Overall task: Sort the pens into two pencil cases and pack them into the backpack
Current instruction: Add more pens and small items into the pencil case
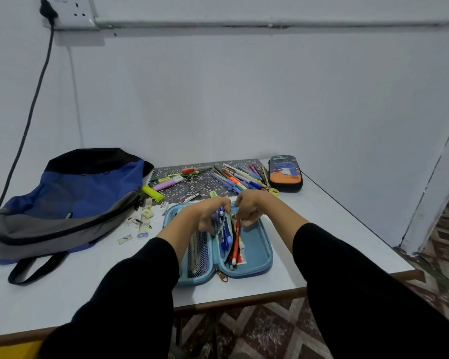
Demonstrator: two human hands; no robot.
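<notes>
Blue pens (220,216) in curled left hand (206,212); right hand (250,204) pinches red pen (236,237).

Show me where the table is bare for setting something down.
Bare: table right of the open blue case, in front of the dark pencil case; near-left strip before the backpack. Crowded: the mat with pens, scraps beside the backpack.

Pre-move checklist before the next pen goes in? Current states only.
1. Blue case open flat: ok.
2. Left hand grips blue pens: ok.
3. Right hand grip on red pen: cannot tell.
4. Dark printed case opened: not ok, closed.
5. Loose pens all sorted: not ok, many on mat.
6. Backpack open: cannot tell.
</notes>
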